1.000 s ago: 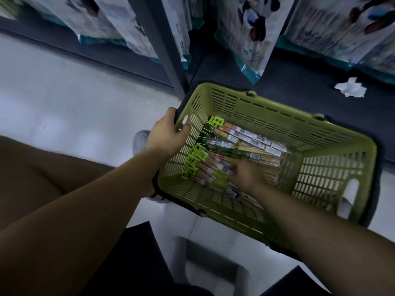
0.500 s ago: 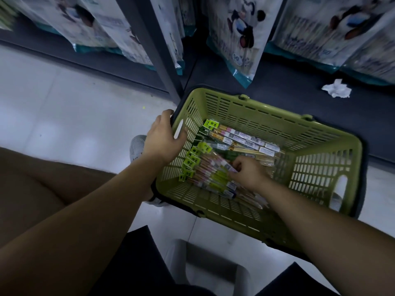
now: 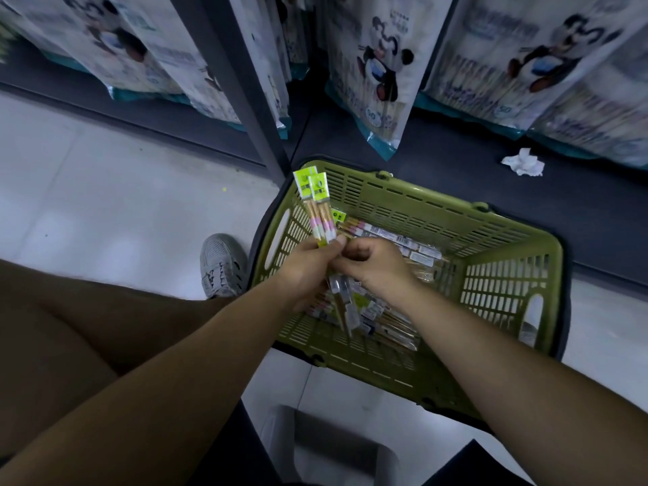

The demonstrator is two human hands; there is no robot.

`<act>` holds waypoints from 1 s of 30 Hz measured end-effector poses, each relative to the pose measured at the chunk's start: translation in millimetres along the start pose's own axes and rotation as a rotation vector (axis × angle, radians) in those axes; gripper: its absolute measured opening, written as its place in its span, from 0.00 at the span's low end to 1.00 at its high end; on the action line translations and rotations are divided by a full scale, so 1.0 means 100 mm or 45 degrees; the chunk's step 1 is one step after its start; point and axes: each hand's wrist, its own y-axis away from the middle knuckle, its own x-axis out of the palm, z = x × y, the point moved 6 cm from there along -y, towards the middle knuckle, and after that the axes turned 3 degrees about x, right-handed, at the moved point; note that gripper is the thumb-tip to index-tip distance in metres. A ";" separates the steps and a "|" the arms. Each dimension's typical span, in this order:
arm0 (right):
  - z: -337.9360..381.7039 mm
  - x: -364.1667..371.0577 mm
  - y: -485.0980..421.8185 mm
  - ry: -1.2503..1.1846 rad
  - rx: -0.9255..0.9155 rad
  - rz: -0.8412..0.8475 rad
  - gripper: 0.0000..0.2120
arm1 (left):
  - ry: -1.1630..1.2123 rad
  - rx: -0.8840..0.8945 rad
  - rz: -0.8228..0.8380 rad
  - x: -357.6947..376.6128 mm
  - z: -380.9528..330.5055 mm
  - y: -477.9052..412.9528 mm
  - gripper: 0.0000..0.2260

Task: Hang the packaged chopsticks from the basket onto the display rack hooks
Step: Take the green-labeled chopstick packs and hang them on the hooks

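A green plastic basket [image 3: 501,261] stands on the floor in front of me, with several packaged chopsticks [image 3: 417,249] lying inside. Above its left half, my left hand [image 3: 308,271] grips two or three chopstick packs [image 3: 317,208] around their middle. Their yellow-green header cards point up and away, and their lower ends hang down over the basket. My right hand [image 3: 377,266] is closed against the same packs just right of the left hand, fingers pinching them.
A dark shelf upright [image 3: 242,82] rises behind the basket. Large white bags with a cartoon print [image 3: 378,64] hang along the rack. A crumpled white tissue [image 3: 522,163] lies on the dark base shelf. My grey shoe [image 3: 221,264] sits left of the basket. A grey stool [image 3: 336,447] is below.
My left hand let go of the basket rim. My right hand lifted packs out of the pile, and both hands now hold them together above the basket.
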 end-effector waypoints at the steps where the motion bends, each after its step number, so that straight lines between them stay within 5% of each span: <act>1: -0.03 -0.06 -0.02 0.030 -0.023 -0.071 0.03 | -0.021 0.011 -0.026 -0.03 -0.02 -0.03 0.10; 7: -0.52 -0.72 -0.29 0.772 0.045 -0.380 0.12 | -0.127 0.003 -0.053 -0.22 -0.13 -0.16 0.10; 16: -0.80 -0.90 -0.66 1.473 0.188 -0.350 0.18 | -0.017 -0.055 -0.067 -0.29 0.10 -0.25 0.13; 30: -0.82 -0.83 -0.57 1.549 0.151 -0.331 0.12 | -0.001 -0.064 -0.069 -0.24 0.10 -0.27 0.08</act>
